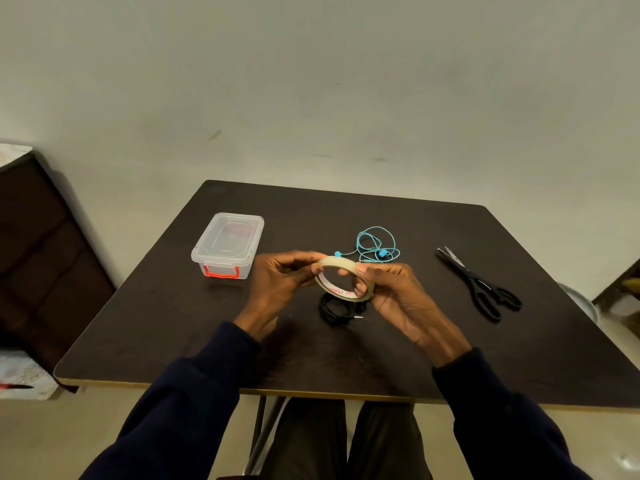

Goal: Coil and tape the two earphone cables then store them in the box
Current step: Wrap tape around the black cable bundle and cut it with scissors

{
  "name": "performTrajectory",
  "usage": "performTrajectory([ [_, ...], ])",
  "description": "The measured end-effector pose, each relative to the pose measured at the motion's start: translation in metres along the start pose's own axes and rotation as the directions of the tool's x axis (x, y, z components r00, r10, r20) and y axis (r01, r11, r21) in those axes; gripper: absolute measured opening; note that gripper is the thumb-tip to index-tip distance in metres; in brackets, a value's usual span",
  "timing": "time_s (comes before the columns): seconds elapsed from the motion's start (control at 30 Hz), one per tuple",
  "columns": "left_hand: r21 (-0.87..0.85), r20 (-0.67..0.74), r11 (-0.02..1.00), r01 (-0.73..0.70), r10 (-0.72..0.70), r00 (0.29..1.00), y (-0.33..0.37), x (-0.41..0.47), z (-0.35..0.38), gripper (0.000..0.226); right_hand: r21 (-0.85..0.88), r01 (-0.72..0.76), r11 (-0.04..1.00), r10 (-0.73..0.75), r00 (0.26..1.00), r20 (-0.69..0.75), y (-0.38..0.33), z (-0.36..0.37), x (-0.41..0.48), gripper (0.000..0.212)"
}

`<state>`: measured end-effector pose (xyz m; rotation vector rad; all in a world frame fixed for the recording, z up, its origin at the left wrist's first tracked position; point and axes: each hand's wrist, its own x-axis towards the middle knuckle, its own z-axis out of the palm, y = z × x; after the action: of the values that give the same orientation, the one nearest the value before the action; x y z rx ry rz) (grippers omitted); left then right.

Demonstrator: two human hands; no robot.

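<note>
**Tape roll held over the black coil.** The left hand (pixel 280 282) and right hand (pixel 391 292) hold one roll of clear tape (pixel 337 290) between them, raised above the desk (pixel 346 358). The right hand grips the roll with its thumb outside and its fingers through the ring. The left hand's fingertips pinch the rim on the opposite side, apparently feeling for the free end.

The black earphone cable (pixel 334 311) lies on the desk directly beneath the roll, gathered into a small coil, its plug pointing toward the right hand. No tape can be seen on it. The blue earphone cable (pixel 375 245) lies just beyond the right hand in loose, open loops, not yet coiled.

The scissors (pixel 479 284) lie well outside the right hand. Their long axis runs away from the person, handles nearer and blades farther, so the right hand is the nearer one for cutting. The box (pixel 227 245), lid on, stands beyond and outside the left hand.

The next move probably turns on drawing a strip down to the coil below.
</note>
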<state>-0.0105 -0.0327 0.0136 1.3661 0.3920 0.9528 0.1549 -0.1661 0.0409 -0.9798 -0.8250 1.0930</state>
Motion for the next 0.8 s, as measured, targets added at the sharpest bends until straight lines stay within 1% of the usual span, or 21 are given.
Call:
performTrajectory([
  [0.1,-0.161,-0.017,0.977,0.141,-0.145,0.989,-0.006,-0.001,-0.001,0.032,0.028,0.002,1.000,-0.002,1.000,-0.009,0.000,-0.001,0.002,0.029],
  [0.17,-0.257,0.007,0.941,0.220,-0.226,0.974,-0.009,-0.001,-0.002,0.031,0.066,0.001,0.998,0.000,1.000,-0.026,0.000,-0.003,0.003,0.028],
  [0.27,-0.370,0.036,0.881,0.297,-0.306,0.951,-0.014,-0.002,-0.001,0.024,0.095,0.005,0.995,-0.001,0.999,-0.048,0.003,-0.002,0.003,0.026],
  [0.37,-0.476,0.088,0.797,0.373,-0.379,0.921,-0.023,-0.005,0.005,0.022,0.123,0.011,0.992,-0.003,0.998,-0.064,0.004,0.001,0.004,0.027],
  [0.43,-0.502,0.132,0.756,0.420,-0.413,0.901,-0.025,-0.008,0.007,0.025,0.111,0.003,0.994,0.008,0.995,-0.095,0.005,0.001,0.005,0.027],
  [0.47,-0.475,0.141,0.771,0.424,-0.409,0.902,-0.024,-0.009,0.008,0.028,0.094,-0.002,0.996,0.013,0.994,-0.112,0.005,0.001,0.005,0.024],
  [0.5,-0.402,0.133,0.824,0.400,-0.379,0.916,-0.021,-0.009,0.007,0.031,0.067,-0.007,0.998,0.016,0.991,-0.129,0.005,0.001,0.005,0.021],
  [0.53,-0.274,0.112,0.901,0.338,-0.319,0.941,-0.017,-0.008,0.005,0.033,0.025,-0.012,1.000,0.015,0.989,-0.147,0.005,0.001,0.006,0.019],
  [0.57,-0.102,0.090,0.965,0.242,-0.233,0.968,-0.013,-0.007,0.005,0.035,-0.027,-0.017,1.000,0.012,0.987,-0.162,0.005,0.001,0.005,0.018],
  [0.6,0.068,0.085,0.989,0.129,-0.134,0.987,-0.008,-0.005,0.005,0.036,-0.074,-0.020,0.997,0.007,0.985,-0.170,0.005,0.000,0.005,0.018],
  [0.63,0.193,0.103,0.981,0.025,-0.045,0.994,-0.003,-0.003,0.005,0.035,-0.105,-0.022,0.994,0.003,0.985,-0.172,0.005,0.000,0.006,0.019],
  [0.7,0.323,0.166,0.939,-0.120,0.069,0.984,0.005,-0.001,0.009,0.033,-0.126,-0.031,0.992,0.009,0.985,-0.170,0.006,-0.001,0.007,0.020],
  [0.73,0.365,0.184,0.916,-0.166,0.104,0.977,0.008,0.000,0.010,0.032,-0.127,-0.039,0.991,0.017,0.985,-0.171,0.007,-0.001,0.007,0.022],
  [0.8,0.413,0.166,0.887,-0.208,0.152,0.974,0.011,0.000,0.011,0.027,-0.126,-0.048,0.991,0.027,0.986,-0.164,0.009,-0.001,0.008,0.026],
])
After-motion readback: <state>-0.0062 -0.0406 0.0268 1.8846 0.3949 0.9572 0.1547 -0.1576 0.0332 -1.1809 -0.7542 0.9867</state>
